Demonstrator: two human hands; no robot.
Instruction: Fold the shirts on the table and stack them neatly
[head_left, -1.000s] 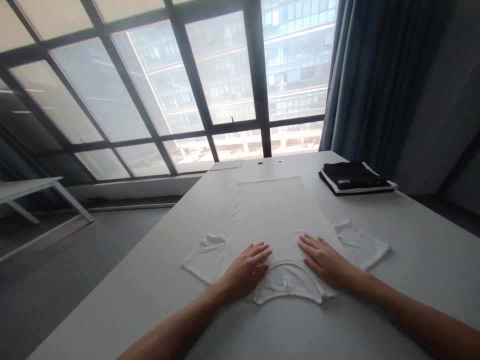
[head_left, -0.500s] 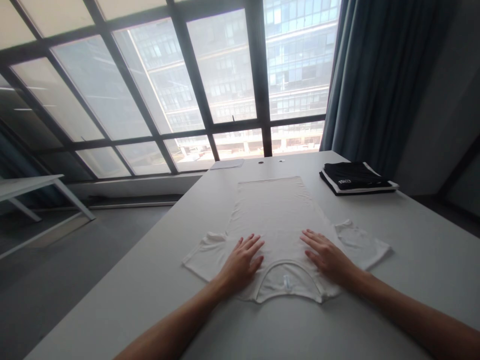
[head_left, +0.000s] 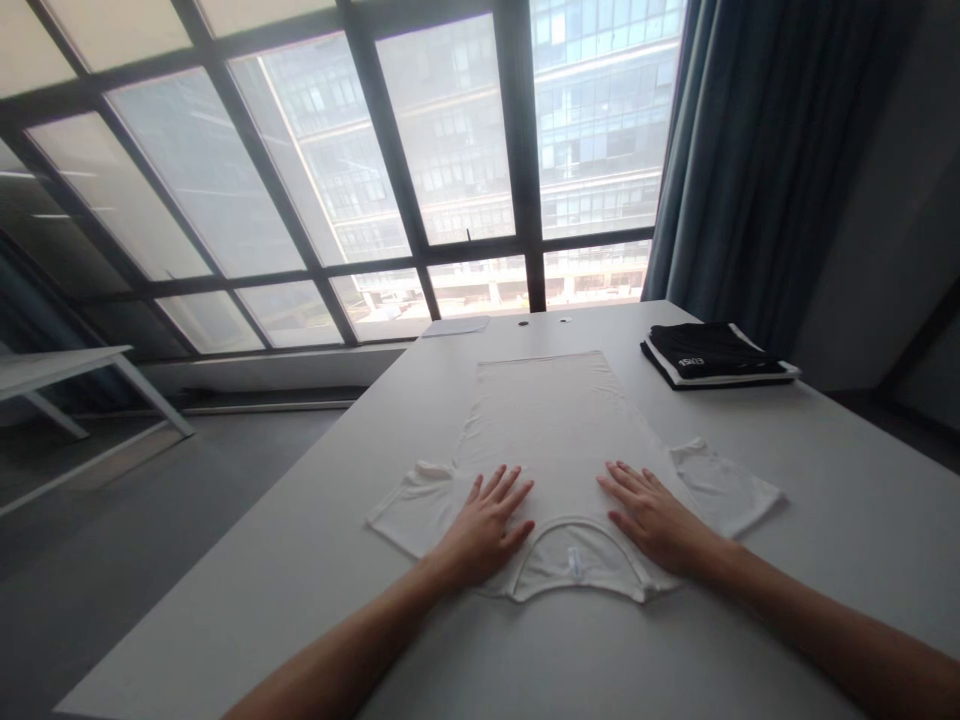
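A white T-shirt (head_left: 555, 420) lies spread flat on the pale table (head_left: 825, 500), collar toward me and hem toward the window. My left hand (head_left: 484, 525) rests palm down on the shirt's left shoulder, fingers spread. My right hand (head_left: 652, 515) lies flat on the right shoulder, fingers stretched out. The collar with its small label (head_left: 574, 562) sits between the two hands. Both short sleeves stick out to the sides.
A folded stack of black and white clothes (head_left: 712, 355) sits at the table's far right. A sheet of paper (head_left: 455, 326) lies at the far edge near the window. A curtain (head_left: 750, 160) hangs at right. Another table (head_left: 60, 375) stands at left.
My left hand slid slightly left and outward on the shirt, fingers spreading. The right hand barely shifted. The view tilted a little.
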